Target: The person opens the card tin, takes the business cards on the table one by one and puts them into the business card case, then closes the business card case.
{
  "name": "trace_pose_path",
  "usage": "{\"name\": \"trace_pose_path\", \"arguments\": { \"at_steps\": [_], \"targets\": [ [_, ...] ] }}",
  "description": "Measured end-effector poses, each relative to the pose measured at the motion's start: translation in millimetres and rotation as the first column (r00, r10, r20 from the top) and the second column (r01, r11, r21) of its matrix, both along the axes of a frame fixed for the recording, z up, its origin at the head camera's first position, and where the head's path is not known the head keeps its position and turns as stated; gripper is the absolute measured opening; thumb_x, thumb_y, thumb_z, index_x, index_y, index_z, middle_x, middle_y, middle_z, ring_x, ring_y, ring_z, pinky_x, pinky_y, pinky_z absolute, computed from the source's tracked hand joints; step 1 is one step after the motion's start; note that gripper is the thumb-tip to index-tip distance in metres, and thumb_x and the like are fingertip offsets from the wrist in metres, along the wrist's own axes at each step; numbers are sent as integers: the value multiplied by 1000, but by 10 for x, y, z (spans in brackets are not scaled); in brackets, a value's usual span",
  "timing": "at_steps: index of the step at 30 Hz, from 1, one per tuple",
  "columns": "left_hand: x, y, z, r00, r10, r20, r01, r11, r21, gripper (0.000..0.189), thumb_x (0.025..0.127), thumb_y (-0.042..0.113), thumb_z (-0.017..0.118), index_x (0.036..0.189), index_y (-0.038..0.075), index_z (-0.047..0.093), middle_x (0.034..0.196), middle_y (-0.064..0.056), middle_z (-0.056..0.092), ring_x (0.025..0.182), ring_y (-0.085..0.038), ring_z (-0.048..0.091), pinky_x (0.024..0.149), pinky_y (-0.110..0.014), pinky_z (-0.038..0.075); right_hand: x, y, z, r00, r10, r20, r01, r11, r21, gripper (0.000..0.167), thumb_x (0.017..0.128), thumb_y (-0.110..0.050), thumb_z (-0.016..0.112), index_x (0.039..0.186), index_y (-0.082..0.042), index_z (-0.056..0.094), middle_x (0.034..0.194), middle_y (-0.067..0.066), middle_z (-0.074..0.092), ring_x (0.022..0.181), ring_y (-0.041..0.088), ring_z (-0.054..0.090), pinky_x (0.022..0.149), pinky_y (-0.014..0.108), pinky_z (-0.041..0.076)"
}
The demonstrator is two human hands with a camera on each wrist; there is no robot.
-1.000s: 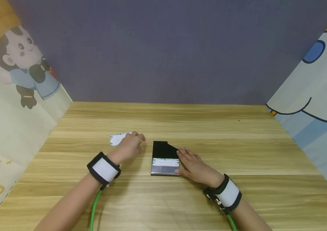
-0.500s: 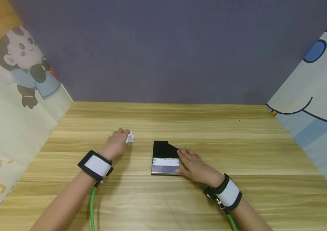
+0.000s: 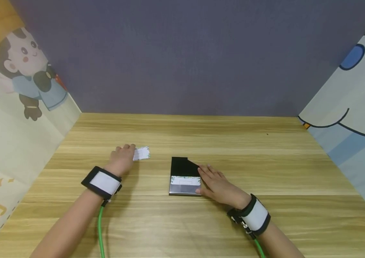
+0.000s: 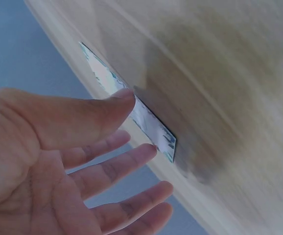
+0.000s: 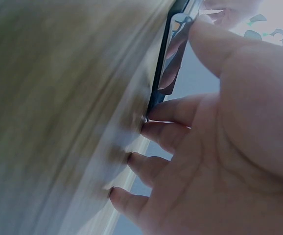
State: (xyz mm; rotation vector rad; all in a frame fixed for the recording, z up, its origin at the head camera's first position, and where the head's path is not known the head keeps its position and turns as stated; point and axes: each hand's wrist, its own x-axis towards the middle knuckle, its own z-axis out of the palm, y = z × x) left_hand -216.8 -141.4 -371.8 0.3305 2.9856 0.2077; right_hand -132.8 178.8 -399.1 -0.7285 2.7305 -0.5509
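In the head view, a flat black and silver card case (image 3: 185, 166) lies on the table, with a white leaf-print card (image 3: 185, 180) across its lower part. My right hand (image 3: 219, 186) rests at the case's right side, fingers extended, with the thumb at its front corner. The right wrist view shows the thumb and index finger right at the case's edge (image 5: 157, 93). Farther left lies another white leaf-bordered card (image 3: 142, 153). My left hand (image 3: 121, 159) is over its left end and hides that part. In the left wrist view the thumb overlaps this card (image 4: 153, 127), with the fingers loosely spread.
The wood-grain table (image 3: 234, 143) runs back to a dark grey-blue panel (image 3: 188, 57). Printed cartoon sheets stand at the left (image 3: 14, 136) and right (image 3: 353, 118). Green cables (image 3: 100, 229) trail from both wrist straps (image 3: 103, 182) toward the front.
My left hand has moved left across the loose card, so its right end now shows instead of its left. The right hand and the card case have stayed in place.
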Motion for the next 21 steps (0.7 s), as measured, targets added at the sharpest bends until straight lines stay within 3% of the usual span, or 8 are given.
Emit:
{"name": "trace_pose_path", "arguments": {
  "at_steps": [10,21],
  "targets": [
    [-17,-11,-7,999,-22,-36,21,1000,-21,41,82,2,55,121,-7,48,116,-26,53,92,-43,51,76,-53,45,-6,6,-7,1000,0,1,0,1000,2,70,93,-40,47,142,2,23,151,18,15,139,39,10,106,60,17],
    [-19,-38,20,999,-41,7,41,999,23,47,71,6,69,113,-4,52,111,-25,53,92,-44,48,80,-56,40,1,5,3,1000,-2,8,2,1000,0,70,93,-40,47,142,2,23,151,17,15,139,39,10,107,59,16]
  ]
}}
